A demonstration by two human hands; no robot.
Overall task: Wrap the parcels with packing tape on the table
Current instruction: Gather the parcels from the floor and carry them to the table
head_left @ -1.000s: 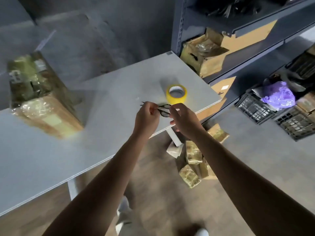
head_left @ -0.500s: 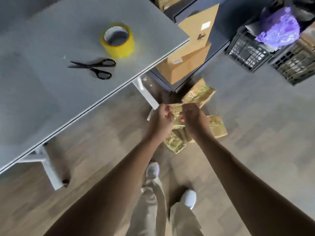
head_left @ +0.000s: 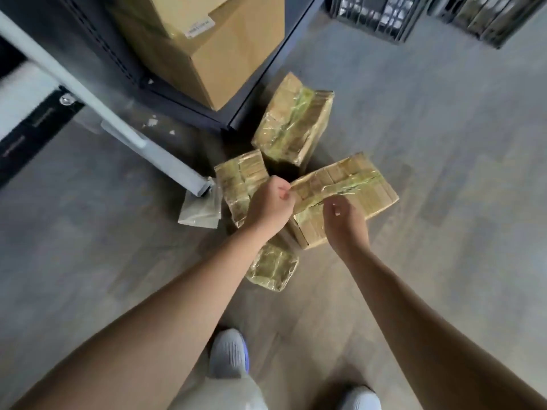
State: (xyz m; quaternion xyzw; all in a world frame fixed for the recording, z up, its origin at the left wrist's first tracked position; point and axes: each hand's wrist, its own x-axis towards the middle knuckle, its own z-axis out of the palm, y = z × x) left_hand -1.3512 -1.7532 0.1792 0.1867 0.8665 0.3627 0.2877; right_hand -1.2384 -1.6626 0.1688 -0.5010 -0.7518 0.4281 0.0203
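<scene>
Both hands on one of four taped parcels piled on the floor by the rack.

I count one grey floor (head_left: 444, 202), lying open at 3 and 9 o'clock of the pile. One dark rack (head_left: 183, 103) at 12 holds two stacked cardboard boxes (head_left: 225, 54). Two black crates (head_left: 379, 13) sit well apart at 1 o'clock, and one white table leg (head_left: 165, 161) slants in from 10. Of the parcels, the far parcel (head_left: 293, 125) lies just beside the rack's corner, and the left parcel (head_left: 236, 179) is by the leg's foot. The near parcel (head_left: 273, 269) is at 6, and the right parcel (head_left: 355, 184) lies tilted across the others. My left hand (head_left: 270, 202) pinches its 9 o'clock corner, and my right hand (head_left: 344, 223) curls its fingers onto its near edge. Two shoes (head_left: 229, 353) and one plastic bag (head_left: 201, 210) complete it.
</scene>
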